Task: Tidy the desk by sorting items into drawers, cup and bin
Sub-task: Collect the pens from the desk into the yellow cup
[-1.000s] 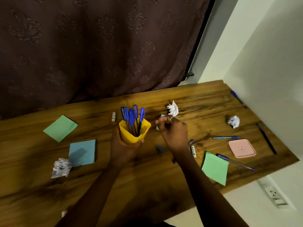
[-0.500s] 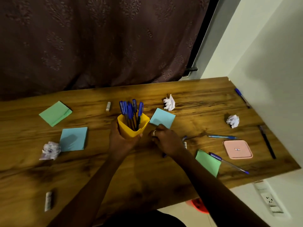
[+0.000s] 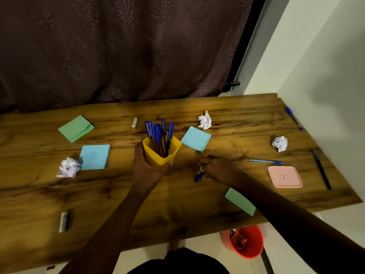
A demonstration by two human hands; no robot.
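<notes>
My left hand (image 3: pixel 147 171) grips a yellow cup (image 3: pixel 161 153) that holds several blue pens (image 3: pixel 158 133), at the middle of the wooden desk (image 3: pixel 177 210). To its right, my right hand (image 3: pixel 218 171) lies low on the desk with its fingers curled round a blue pen (image 3: pixel 199 177) whose tip sticks out to the left. Loose pens lie further right: a blue one (image 3: pixel 265 161), a dark one (image 3: pixel 321 169) and another blue one (image 3: pixel 293 117) by the wall. Crumpled paper balls (image 3: pixel 205 120) (image 3: pixel 280 143) (image 3: pixel 68 168) sit on the desk.
Sticky-note pads lie about: green (image 3: pixel 76 128), blue (image 3: pixel 94 157), blue (image 3: pixel 196 138) and green (image 3: pixel 240 201). A pink square box (image 3: pixel 284 176) sits at the right. Small white cylinders (image 3: pixel 134 123) (image 3: pixel 63 221) lie on the desk. A red bin (image 3: pixel 245 241) stands on the floor below the desk's front edge.
My right hand has dropped from near the cup to the desk surface, moved right and closed on a blue pen. The left hand keeps hold of the cup. The camera view has shifted.
</notes>
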